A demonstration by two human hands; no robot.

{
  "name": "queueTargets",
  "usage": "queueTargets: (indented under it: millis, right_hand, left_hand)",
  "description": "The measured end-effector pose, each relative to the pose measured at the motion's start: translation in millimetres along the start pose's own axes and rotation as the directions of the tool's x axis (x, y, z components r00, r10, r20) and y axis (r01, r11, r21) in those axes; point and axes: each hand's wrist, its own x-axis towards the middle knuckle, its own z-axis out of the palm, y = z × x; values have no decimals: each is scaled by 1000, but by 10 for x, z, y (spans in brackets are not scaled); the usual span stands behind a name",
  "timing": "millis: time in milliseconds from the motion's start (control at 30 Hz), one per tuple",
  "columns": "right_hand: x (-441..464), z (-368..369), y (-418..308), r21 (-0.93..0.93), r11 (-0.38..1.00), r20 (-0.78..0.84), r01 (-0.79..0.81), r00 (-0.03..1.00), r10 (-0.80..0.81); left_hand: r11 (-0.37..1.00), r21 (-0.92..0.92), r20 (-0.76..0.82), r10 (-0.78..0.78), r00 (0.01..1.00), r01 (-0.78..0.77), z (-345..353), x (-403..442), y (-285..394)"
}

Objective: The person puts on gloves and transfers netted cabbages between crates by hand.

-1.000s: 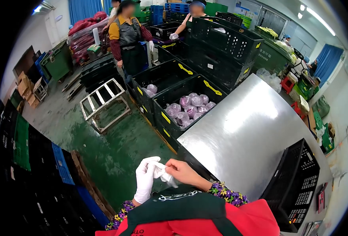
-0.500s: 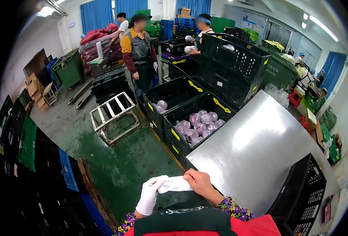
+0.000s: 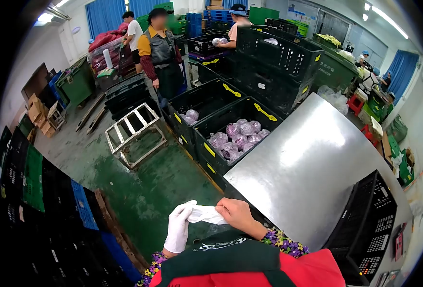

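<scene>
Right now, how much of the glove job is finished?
One side looks done: the left hand is already gloved. In hand is a loose white piece, probably the other glove, stretched out between both hands. The right hand is bare, so covering it seems to be the part that's left. That makes it about halfway, I'd say.

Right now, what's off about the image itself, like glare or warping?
Head view: white glare on the metal table; fisheye bending, with black corners; faces blurred out; black crates at lower left sunk in shadow.
</scene>
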Motion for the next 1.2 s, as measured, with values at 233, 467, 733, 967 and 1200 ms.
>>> queueTargets:
  millis: [233,467,733,967,1200]
  right_hand:
    - [28,-40,13,-57,998,-22,29,999,-31]
    - [24,8,19,-52,997,5,52,999,-52]
    - [35,-24,54,-61,997,3,47,999,-47]
    - [57,5,134,-74,996,-18,58,998,-60]
    - [72,48,162,-98,992,-111,81,990,-92]
  left_hand:
    - [997,44,-62,74,995,-71,12,-37,-94]
    - [983,117,-179,160,971,-141,98,-63,-123]
    - [989,83,-189,139,972,-126,147,-96,-167]
    - [980,119,-202,180,963,-158,141,-45,-182]
    - [988,91,-196,144,970,-128,129,-22,-191]
